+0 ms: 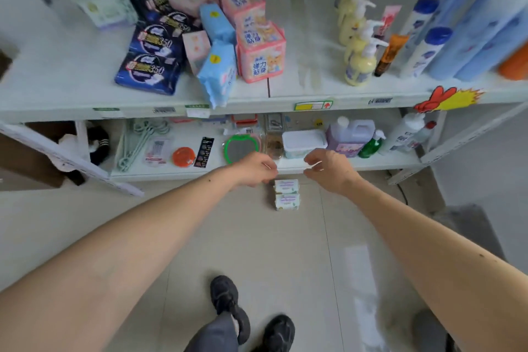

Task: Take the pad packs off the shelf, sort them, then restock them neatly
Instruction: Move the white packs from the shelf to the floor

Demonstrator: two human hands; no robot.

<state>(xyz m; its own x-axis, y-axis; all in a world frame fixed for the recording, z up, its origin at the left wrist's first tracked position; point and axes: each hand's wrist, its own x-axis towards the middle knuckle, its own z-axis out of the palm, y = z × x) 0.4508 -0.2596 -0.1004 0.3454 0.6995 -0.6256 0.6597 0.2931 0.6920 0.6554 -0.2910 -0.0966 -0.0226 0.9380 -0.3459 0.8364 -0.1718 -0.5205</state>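
Observation:
Pad packs crowd the left half of the upper shelf (pixel 71 94): dark blue packs (pixel 148 71), light blue packs (pixel 218 74), pink boxed packs (pixel 261 51) and pale green packs (pixel 105 8) at the back left. Two small white packs (pixel 286 194) lie on the floor below the lower shelf edge. My left hand (pixel 254 168) and my right hand (pixel 328 168) hover side by side above those floor packs, fingers loosely curled, holding nothing.
Yellow pump bottles (pixel 357 51), white bottles with blue caps (pixel 423 48) and tall blue packages (pixel 485 23) fill the upper shelf's right side. The lower shelf (pixel 371 163) holds a green mirror, a white tub, a purple jug and hangers. My shoes (pixel 228 308) stand on the tiled floor.

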